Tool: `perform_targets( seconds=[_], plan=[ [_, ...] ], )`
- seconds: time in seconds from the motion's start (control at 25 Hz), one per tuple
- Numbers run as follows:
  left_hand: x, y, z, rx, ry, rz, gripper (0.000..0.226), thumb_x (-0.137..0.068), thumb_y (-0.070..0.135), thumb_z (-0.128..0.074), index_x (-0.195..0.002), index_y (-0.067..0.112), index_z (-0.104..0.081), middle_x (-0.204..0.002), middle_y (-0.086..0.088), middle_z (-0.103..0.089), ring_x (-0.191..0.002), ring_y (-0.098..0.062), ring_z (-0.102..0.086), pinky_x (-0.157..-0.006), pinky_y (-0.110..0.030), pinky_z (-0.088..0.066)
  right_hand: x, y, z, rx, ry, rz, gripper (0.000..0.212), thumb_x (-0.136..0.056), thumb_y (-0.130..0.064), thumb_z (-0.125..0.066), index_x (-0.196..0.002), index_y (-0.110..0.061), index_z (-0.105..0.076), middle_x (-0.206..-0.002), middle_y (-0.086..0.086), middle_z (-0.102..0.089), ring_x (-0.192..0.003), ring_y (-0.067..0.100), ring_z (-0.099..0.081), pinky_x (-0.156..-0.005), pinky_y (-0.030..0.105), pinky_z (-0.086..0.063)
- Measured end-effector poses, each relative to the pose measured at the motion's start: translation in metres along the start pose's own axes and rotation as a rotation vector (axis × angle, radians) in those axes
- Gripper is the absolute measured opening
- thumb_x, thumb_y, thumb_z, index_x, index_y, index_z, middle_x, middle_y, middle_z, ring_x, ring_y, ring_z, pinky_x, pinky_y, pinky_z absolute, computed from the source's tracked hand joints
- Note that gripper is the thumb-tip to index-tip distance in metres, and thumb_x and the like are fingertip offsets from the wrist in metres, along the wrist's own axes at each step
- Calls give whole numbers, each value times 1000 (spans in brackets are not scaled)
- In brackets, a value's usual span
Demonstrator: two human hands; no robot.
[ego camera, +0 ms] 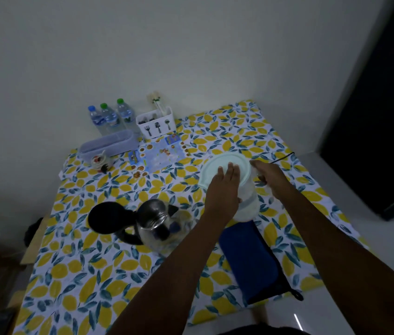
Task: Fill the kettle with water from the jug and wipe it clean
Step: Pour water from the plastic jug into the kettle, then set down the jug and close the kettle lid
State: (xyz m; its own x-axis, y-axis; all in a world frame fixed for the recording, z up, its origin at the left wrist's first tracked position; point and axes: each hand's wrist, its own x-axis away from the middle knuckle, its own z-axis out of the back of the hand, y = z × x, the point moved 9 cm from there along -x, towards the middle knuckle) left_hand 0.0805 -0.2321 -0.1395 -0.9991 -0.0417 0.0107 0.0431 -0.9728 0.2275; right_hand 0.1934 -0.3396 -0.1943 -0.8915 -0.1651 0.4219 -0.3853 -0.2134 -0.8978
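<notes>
The jug (233, 187) is being steadied upright on the lemon-print tablecloth (94, 274), right of the kettle (159, 223). The left hand (225, 189) is being laid flat, fingers spread, over the lid (225, 165); the right hand (272, 176) is being closed at the handle side, though the handle itself is hidden. If the lid is being lifted carelessly, water may be spilled onto the blue cloth (251, 259). The kettle's lid is being left open, spout pointing toward the jug, long axis vertical.

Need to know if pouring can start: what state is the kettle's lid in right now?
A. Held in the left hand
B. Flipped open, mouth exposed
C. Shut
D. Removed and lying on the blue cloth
B: the kettle stands with its black lid swung back to the left and its round mouth open, while the left hand rests on the jug's lid.
</notes>
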Motion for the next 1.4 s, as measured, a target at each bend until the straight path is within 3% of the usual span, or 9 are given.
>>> perform_targets(
  seconds=[0.16, 0.32, 0.56, 0.68, 0.84, 0.96, 1.04, 1.2, 1.4],
  plan=[
    [-49, 39, -28, -44, -58, -71, 93, -88, 22, -67, -151, 5, -1, -161, -16, -4, -147, -38, -5, -121, -45, -18, -41, 17, 53, -28, 83, -92, 37, -80, -38, -69, -67, -6, -57, -58, 11, -48, -50, 21, -42, -50, 31, -33],
    [-92, 64, -55, -55, -104, -151, 80, -94, 19, -58, -150, 4, -4, -161, -17, -6, -147, -38, -8, -120, -45, -17, -79, 29, 91, -53, 102, -91, 35, -84, -35, -66, -67, -7, -53, -38, 3, -39, -45, 20, -33, -50, 31, -28],
    [-125, 75, -57, 6, -20, -232, 65, -94, 30, -57, -147, 7, -28, -158, -12, -25, -146, -36, -19, -117, -46, -23, -132, 31, 116, 56, 119, -205, 40, -84, -35, -62, -58, -8, -48, -46, 11, -38, -43, 22, -35, -54, 31, -30],
    [-130, 79, -65, -76, 3, -221, 68, -94, 37, -55, -148, 9, -26, -158, -9, -25, -145, -33, -22, -114, -46, -28, -145, 35, 122, 34, 103, -213, 38, -85, -32, -65, -59, -7, -53, -43, 9, -44, -38, 18, -41, -42, 21, -33],
    [-134, 94, -75, -140, 12, -236, 67, -87, 39, -62, -142, 9, -38, -153, -9, -38, -140, -33, -35, -104, -46, -43, -134, 33, 136, 43, 53, 33, 37, -92, -37, -55, -68, -9, -58, -62, 9, -54, -55, 18, -48, -59, 30, -39],
    [-134, 97, -75, -130, 26, -211, 67, -87, 39, -62, -142, 10, -39, -153, -8, -39, -141, -31, -34, -101, -45, -43, -120, 26, 140, 167, 59, 173, 28, -93, -41, -49, -84, -19, -63, -80, -2, -62, -73, 12, -56, -67, 25, -43],
    [-133, 97, -73, -95, 33, -212, 66, -86, 37, -64, -141, 10, -41, -152, -7, -40, -141, -30, -35, -102, -45, -42, -102, 11, 141, 245, 152, 381, 18, -94, -27, -50, -93, -21, -66, -94, -7, -63, -88, 7, -57, -77, 17, -42],
    [-117, 91, -64, 19, 88, -248, 54, -89, 25, -61, -138, 11, -46, -150, -5, -43, -141, -27, -34, -112, -49, -35, -46, 20, 136, 350, 260, 635, 41, -95, -24, -49, -135, -14, -50, -141, -4, -45, -133, 4, -35, -110, 18, -26],
    [-55, 44, -59, 175, 178, -134, 51, -96, 20, -52, -144, 11, -38, -154, -5, -34, -146, -21, -19, -118, -41, -21, 21, 43, 89, 660, 176, 745, 76, -86, -42, -59, -148, -17, -23, -157, 4, -25, -147, 19, -13, -117, 46, -20]
  ],
)
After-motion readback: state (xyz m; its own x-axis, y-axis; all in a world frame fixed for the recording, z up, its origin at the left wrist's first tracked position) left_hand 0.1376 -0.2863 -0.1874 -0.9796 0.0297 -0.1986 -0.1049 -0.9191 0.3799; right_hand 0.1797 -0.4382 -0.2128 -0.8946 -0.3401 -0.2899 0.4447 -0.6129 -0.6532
